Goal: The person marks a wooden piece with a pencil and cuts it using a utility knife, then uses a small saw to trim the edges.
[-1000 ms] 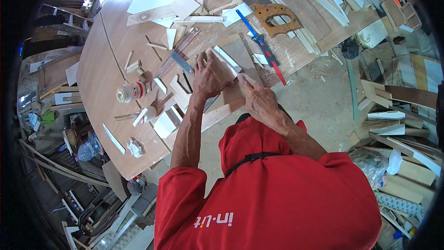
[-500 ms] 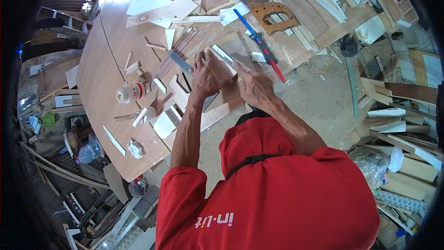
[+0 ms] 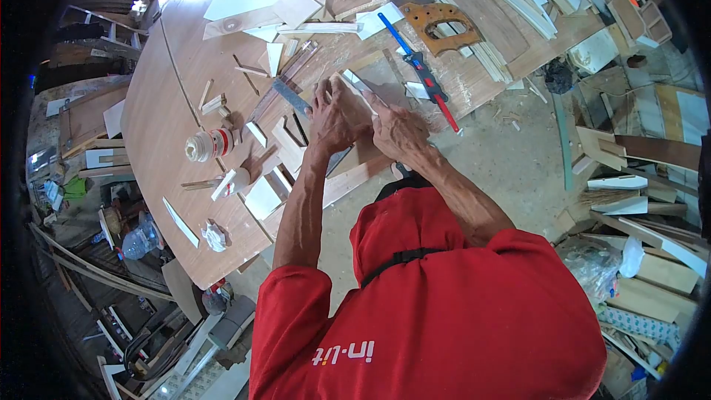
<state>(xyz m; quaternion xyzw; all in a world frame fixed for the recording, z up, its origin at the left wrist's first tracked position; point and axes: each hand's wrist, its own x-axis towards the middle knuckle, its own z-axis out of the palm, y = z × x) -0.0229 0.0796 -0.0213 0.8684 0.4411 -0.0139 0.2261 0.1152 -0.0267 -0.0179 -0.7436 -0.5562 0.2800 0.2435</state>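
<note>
My left hand (image 3: 331, 120) presses on a pale wooden piece (image 3: 352, 98) near the table's front edge, its fingers bent over the near side. On the right side of that piece, my right hand (image 3: 400, 131) has its fingers drawn together around something too small to make out. A white-faced strip (image 3: 355, 80) lies along the top of the piece. Beside my left fingers is a grey metal ruler or blade (image 3: 291, 96). Right of the hands lie a blue, black and red tool (image 3: 422, 70) and a wooden saw handle (image 3: 441, 27).
On the wooden table (image 3: 159, 141) stand a jar with a red label (image 3: 209, 146) and a white container (image 3: 235, 181), with crumpled white material (image 3: 214, 235) nearby. Offcuts lie across the table. Wood pieces (image 3: 622, 181) and plastic bags (image 3: 592, 259) crowd the floor at right.
My right hand has moved slightly left and up along the wooden piece, closer to my left hand. My left hand stays almost in place.
</note>
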